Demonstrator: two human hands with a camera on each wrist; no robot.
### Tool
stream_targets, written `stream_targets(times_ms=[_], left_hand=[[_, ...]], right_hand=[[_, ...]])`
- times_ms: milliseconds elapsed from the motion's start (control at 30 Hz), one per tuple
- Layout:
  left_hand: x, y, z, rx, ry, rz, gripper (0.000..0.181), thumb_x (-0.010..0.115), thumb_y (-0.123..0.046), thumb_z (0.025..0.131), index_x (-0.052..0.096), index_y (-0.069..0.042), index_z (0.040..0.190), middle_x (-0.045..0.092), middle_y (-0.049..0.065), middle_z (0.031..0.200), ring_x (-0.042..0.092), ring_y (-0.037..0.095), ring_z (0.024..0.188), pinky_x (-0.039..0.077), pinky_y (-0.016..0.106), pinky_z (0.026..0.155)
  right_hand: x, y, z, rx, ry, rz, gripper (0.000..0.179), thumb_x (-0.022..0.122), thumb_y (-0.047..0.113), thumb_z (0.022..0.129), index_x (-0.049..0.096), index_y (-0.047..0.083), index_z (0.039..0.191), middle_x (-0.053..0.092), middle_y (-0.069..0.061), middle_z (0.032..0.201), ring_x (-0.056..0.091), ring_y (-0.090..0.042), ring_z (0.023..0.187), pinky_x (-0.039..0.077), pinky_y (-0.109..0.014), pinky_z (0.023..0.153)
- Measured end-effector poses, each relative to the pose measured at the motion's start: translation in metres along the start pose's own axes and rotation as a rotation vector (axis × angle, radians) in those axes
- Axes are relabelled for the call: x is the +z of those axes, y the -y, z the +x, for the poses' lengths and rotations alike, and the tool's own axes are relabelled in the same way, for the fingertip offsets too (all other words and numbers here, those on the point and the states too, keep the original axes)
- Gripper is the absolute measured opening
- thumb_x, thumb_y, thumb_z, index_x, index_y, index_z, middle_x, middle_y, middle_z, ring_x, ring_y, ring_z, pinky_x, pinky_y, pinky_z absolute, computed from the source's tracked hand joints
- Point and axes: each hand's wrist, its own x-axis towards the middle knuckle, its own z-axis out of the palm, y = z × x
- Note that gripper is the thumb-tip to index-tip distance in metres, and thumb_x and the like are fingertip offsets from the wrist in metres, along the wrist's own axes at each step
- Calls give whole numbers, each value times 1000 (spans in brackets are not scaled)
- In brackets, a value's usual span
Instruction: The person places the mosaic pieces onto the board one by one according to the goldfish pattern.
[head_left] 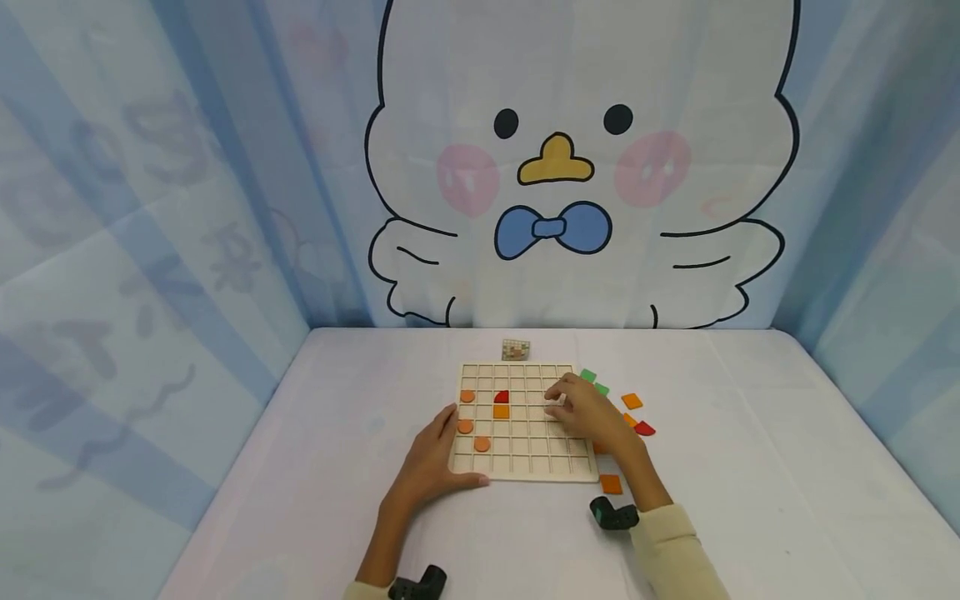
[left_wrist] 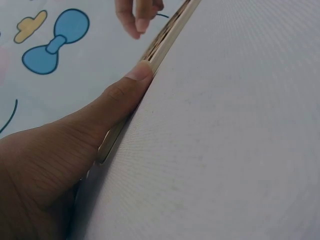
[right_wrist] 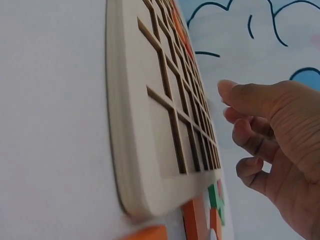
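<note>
A pale wooden grid board [head_left: 525, 472] lies on the white table. My left hand [head_left: 432, 458] rests on its near left corner, thumb along the front edge and fingers beside the left edge. In the left wrist view the thumb [left_wrist: 117, 100] presses the board's edge. Over the right part of the board hovers my right hand [head_left: 588, 410], fingers loosely bent, nothing visible between thumb and fingertips. On the board are several orange discs, one near the front [head_left: 482, 444], a red quarter-round piece [head_left: 502, 397] and an orange square [head_left: 501, 412] right below it.
Right of the board lie loose pieces: green squares [head_left: 588, 375], an orange square [head_left: 632, 401], a red piece [head_left: 644, 428] and a darker orange square [head_left: 611, 484]. A small patterned block [head_left: 515, 350] stands behind the board. Beyond the table hangs a cartoon-printed curtain [head_left: 555, 283].
</note>
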Motion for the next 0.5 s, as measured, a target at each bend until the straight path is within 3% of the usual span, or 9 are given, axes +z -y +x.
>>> stream_targets(times_ms=[200,500], left_hand=[[-1,0,-1,6,-1,-5,127,76,-74,62,22,-6,156,20,10,163,29,31,146,33,49,116],[-4,-2,-1,-19,12,-15,126,79,-69,63,21,-5,155,20,10,163,29,32,146,32,51,116]], right_hand=[[-18,-20,-17,34,9,9,18,68,14,91,70,2,104,62,-7,99,50,-10,69,45,-22,61],[-33,-49,-47,136,28,-15,13,72,14,88,71,6,98,60,-2,90,48,-12,73,43,-20,60]])
